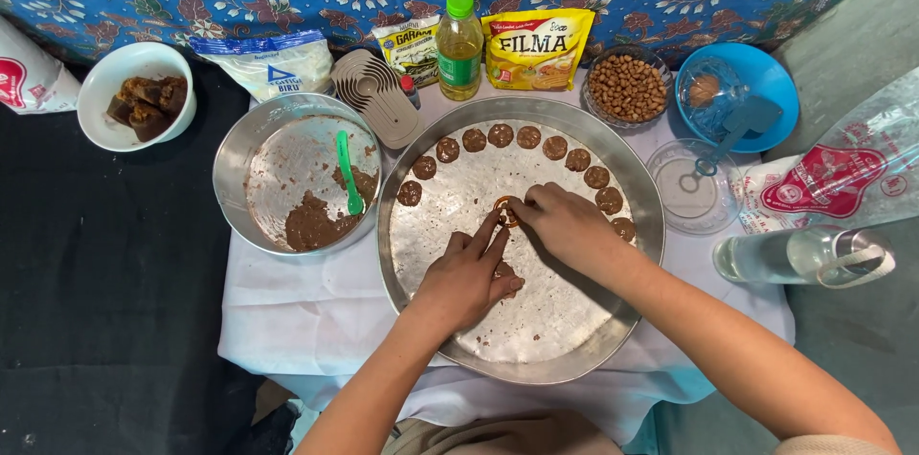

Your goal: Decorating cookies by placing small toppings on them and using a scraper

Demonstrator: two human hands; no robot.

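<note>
A large round metal tray [574, 340] lies in the middle of the table, with several flat brown dough discs [501, 135] set in an arc along its far rim. My right hand [565, 221] pinches a small orange ring cutter [504, 211] down on the tray's centre. My left hand [469, 273] rests beside it, its index finger touching the cutter, with a bit of brown dough [504, 271] under the fingers.
Left of the tray stand a metal bowl [235, 177] with brown dough and a green spatula [348, 173], and a white bowl of brown chunks [144, 101]. Behind are packets, an oil bottle [459, 34], nuts [627, 87], a blue bowl [771, 82], a lying bottle [804, 254].
</note>
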